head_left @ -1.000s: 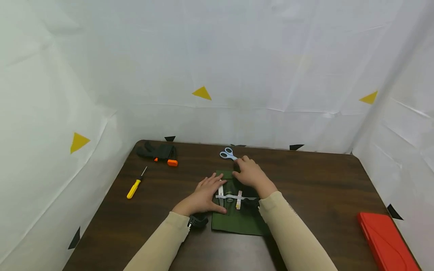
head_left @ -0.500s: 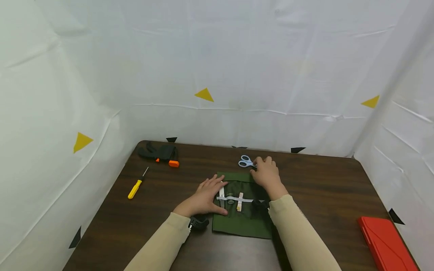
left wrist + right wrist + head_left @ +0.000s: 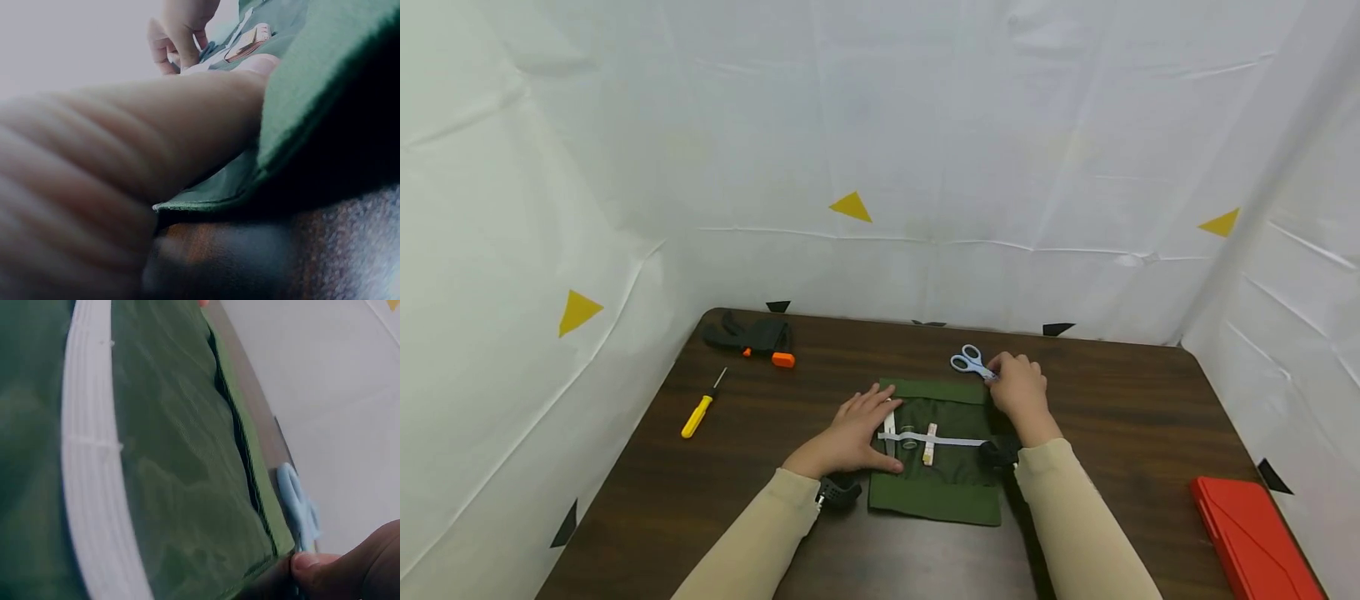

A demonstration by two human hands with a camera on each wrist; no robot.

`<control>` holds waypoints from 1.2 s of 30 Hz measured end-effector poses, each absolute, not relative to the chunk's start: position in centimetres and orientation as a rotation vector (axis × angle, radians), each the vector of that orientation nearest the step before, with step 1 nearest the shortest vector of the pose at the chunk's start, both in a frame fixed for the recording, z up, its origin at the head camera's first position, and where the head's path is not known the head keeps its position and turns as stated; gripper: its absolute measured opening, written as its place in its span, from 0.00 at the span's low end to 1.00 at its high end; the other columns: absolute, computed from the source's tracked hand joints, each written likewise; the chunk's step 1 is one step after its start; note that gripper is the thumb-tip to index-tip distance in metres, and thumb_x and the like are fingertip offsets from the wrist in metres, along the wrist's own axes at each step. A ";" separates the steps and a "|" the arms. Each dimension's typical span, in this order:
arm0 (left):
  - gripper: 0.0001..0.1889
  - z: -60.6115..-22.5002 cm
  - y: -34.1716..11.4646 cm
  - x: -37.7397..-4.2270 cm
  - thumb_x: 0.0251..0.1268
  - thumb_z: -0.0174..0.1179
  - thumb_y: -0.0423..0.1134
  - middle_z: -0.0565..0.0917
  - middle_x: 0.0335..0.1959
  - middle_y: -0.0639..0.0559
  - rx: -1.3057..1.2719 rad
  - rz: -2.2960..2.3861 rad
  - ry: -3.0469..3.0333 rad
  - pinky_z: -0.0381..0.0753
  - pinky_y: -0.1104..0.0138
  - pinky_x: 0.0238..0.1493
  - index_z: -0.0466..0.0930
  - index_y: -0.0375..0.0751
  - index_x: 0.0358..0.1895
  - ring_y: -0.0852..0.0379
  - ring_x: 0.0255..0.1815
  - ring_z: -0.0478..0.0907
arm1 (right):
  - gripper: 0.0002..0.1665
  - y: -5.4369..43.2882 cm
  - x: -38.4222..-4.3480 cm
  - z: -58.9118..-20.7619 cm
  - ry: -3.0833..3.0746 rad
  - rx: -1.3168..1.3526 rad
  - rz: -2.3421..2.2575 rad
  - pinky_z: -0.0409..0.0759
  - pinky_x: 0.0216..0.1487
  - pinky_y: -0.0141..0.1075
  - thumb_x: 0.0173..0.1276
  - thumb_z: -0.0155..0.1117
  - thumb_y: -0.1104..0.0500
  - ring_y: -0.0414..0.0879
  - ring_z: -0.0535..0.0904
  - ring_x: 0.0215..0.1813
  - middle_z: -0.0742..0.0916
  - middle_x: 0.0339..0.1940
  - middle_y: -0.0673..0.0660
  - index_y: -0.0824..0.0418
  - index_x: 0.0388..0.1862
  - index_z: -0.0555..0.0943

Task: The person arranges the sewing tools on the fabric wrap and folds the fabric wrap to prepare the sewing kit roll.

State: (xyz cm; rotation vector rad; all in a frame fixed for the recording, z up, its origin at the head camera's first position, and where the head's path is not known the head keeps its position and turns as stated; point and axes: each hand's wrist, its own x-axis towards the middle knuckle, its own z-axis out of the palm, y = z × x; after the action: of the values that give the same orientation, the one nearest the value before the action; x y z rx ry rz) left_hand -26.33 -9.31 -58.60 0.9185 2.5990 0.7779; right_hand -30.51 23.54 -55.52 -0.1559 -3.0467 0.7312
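Observation:
A green fabric sewing roll [image 3: 934, 502] lies unrolled on the table, with a white elastic strap [image 3: 961, 442] across its middle. My left hand [image 3: 848, 432] rests spread on its left edge, fingers straight, partly covering a slim white tool [image 3: 891, 423] under the strap. Beside that tool the strap also crosses a small round item [image 3: 909, 443] and a folded pale strip with printed marks [image 3: 929, 450]. At the roll's far right corner my right hand [image 3: 1021, 398] pinches light-blue scissors [image 3: 967, 358]. Their handle loops point away to the left; the blades are hidden by the hand.
A yellow screwdriver [image 3: 697, 417] lies at the left, with a black strap bundle with orange parts [image 3: 760, 337] behind it. A red case [image 3: 1255, 533] sits at the right table edge. White sheeting [image 3: 925, 150] encloses the back and sides.
My right hand has carried the scissors rightward along the roll's far edge to its right corner, uncovering more of the roll. My left hand has stayed in place.

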 end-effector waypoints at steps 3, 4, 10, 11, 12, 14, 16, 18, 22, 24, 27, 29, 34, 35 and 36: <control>0.59 -58.6 -9.4 -26.3 0.60 0.79 0.65 0.48 0.93 0.49 0.918 0.781 2.602 0.38 0.38 0.91 0.56 0.49 0.89 0.44 0.95 0.38 | 0.16 23.9 -30.4 -55.9 -3.032 -0.145 0.761 0.77 0.59 0.65 0.78 0.69 0.60 0.72 0.78 0.59 0.85 0.56 0.72 0.66 0.59 0.86; 0.59 -58.6 -9.4 -26.2 0.60 0.79 0.65 0.48 0.93 0.49 0.919 0.781 2.605 0.39 0.38 0.91 0.56 0.49 0.89 0.44 0.95 0.38 | 0.16 23.9 -30.4 -56.0 -3.024 -0.136 0.779 0.78 0.58 0.64 0.78 0.68 0.60 0.72 0.79 0.58 0.85 0.55 0.72 0.67 0.58 0.86; 0.58 -58.7 -9.2 -26.1 0.60 0.79 0.65 0.48 0.93 0.49 0.915 0.779 2.605 0.39 0.38 0.91 0.58 0.50 0.89 0.44 0.95 0.38 | 0.13 24.5 -29.8 -56.5 -2.969 -0.125 0.937 0.78 0.47 0.53 0.77 0.67 0.63 0.62 0.80 0.45 0.84 0.48 0.70 0.70 0.54 0.85; 0.58 -58.7 -9.2 -26.1 0.60 0.79 0.65 0.48 0.93 0.49 0.912 0.781 2.601 0.38 0.38 0.91 0.58 0.50 0.89 0.44 0.95 0.38 | 0.13 24.5 -29.7 -56.5 -2.954 -0.133 0.971 0.78 0.45 0.51 0.76 0.68 0.63 0.60 0.79 0.44 0.84 0.47 0.69 0.70 0.54 0.84; 0.59 -58.7 -9.1 -26.1 0.60 0.79 0.65 0.48 0.93 0.49 0.911 0.781 2.600 0.38 0.38 0.91 0.58 0.50 0.89 0.44 0.95 0.38 | 0.13 24.4 -29.5 -56.4 -2.937 -0.144 1.004 0.77 0.45 0.49 0.77 0.68 0.63 0.59 0.78 0.43 0.83 0.45 0.67 0.70 0.54 0.84; 0.58 -58.6 -9.1 -26.1 0.60 0.79 0.65 0.48 0.93 0.49 0.908 0.793 2.593 0.38 0.38 0.91 0.58 0.50 0.89 0.44 0.95 0.38 | 0.13 24.4 -29.1 -56.1 -2.895 -0.144 1.052 0.75 0.43 0.46 0.77 0.68 0.62 0.57 0.78 0.42 0.83 0.43 0.65 0.69 0.54 0.84; 0.58 -58.6 -9.1 -26.1 0.60 0.79 0.64 0.48 0.93 0.49 0.905 0.803 2.594 0.38 0.37 0.91 0.58 0.51 0.89 0.44 0.95 0.37 | 0.13 24.2 -28.7 -55.7 -2.854 -0.139 1.108 0.74 0.42 0.44 0.78 0.69 0.61 0.56 0.77 0.42 0.82 0.41 0.62 0.68 0.55 0.83; 0.57 -58.6 -9.2 -26.1 0.60 0.80 0.64 0.48 0.93 0.49 0.914 0.805 2.599 0.38 0.37 0.91 0.59 0.53 0.89 0.43 0.95 0.38 | 0.14 24.0 -28.3 -55.4 -2.817 -0.133 1.163 0.72 0.41 0.42 0.79 0.69 0.59 0.54 0.76 0.41 0.81 0.40 0.60 0.67 0.56 0.82; 0.54 -58.7 -9.4 -26.1 0.61 0.79 0.63 0.47 0.93 0.48 0.937 0.791 2.601 0.39 0.36 0.90 0.61 0.57 0.88 0.42 0.95 0.37 | 0.14 23.5 -27.3 -54.9 -2.756 -0.142 1.309 0.72 0.39 0.39 0.80 0.69 0.58 0.51 0.73 0.40 0.79 0.39 0.57 0.66 0.56 0.81; 0.53 -58.7 -9.4 -26.2 0.62 0.78 0.64 0.47 0.93 0.48 0.945 0.775 2.601 0.39 0.36 0.91 0.61 0.57 0.88 0.42 0.95 0.37 | 0.15 23.3 -26.8 -54.7 -2.715 -0.144 1.417 0.73 0.38 0.37 0.80 0.69 0.58 0.48 0.74 0.39 0.79 0.40 0.56 0.66 0.57 0.80; 0.54 -58.5 -9.3 -26.2 0.61 0.77 0.66 0.47 0.93 0.47 0.952 0.763 2.603 0.38 0.36 0.91 0.62 0.55 0.88 0.42 0.95 0.36 | 0.16 23.0 -26.2 -54.5 -2.596 -0.145 1.701 0.77 0.36 0.34 0.81 0.69 0.58 0.45 0.75 0.39 0.80 0.40 0.53 0.66 0.58 0.80; 0.55 -58.4 -9.2 -26.2 0.60 0.77 0.68 0.46 0.93 0.47 0.955 0.754 2.608 0.38 0.36 0.90 0.62 0.55 0.87 0.41 0.95 0.36 | 0.17 22.8 -26.0 -54.6 -2.474 -0.131 1.942 0.80 0.36 0.32 0.82 0.68 0.58 0.43 0.76 0.39 0.80 0.40 0.51 0.67 0.60 0.79; 0.57 -58.6 -9.0 -26.0 0.57 0.78 0.70 0.47 0.93 0.47 0.942 0.734 2.624 0.40 0.35 0.90 0.62 0.55 0.88 0.41 0.95 0.37 | 0.20 22.0 -25.5 -55.4 -2.154 -0.066 2.403 0.82 0.37 0.31 0.84 0.66 0.57 0.39 0.76 0.39 0.82 0.40 0.46 0.70 0.62 0.75; 0.57 -58.6 -9.0 -26.0 0.57 0.78 0.70 0.47 0.93 0.48 0.937 0.728 2.629 0.40 0.35 0.90 0.62 0.56 0.88 0.41 0.95 0.37 | 0.20 21.8 -25.3 -55.6 -2.107 -0.055 2.447 0.82 0.37 0.31 0.84 0.65 0.57 0.39 0.76 0.38 0.82 0.39 0.46 0.71 0.62 0.74; 0.57 -58.5 -9.0 -26.0 0.57 0.77 0.71 0.47 0.93 0.48 0.936 0.724 2.635 0.40 0.35 0.90 0.62 0.56 0.88 0.41 0.95 0.37 | 0.19 21.7 -25.3 -55.9 -2.061 -0.048 2.480 0.81 0.36 0.32 0.85 0.64 0.57 0.39 0.76 0.37 0.82 0.39 0.45 0.70 0.61 0.74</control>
State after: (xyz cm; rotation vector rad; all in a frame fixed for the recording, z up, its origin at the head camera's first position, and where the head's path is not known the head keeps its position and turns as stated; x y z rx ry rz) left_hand -25.96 -8.97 -58.54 0.9356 2.6346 0.7244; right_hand -25.28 21.65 -55.87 -0.0479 -2.0607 2.4805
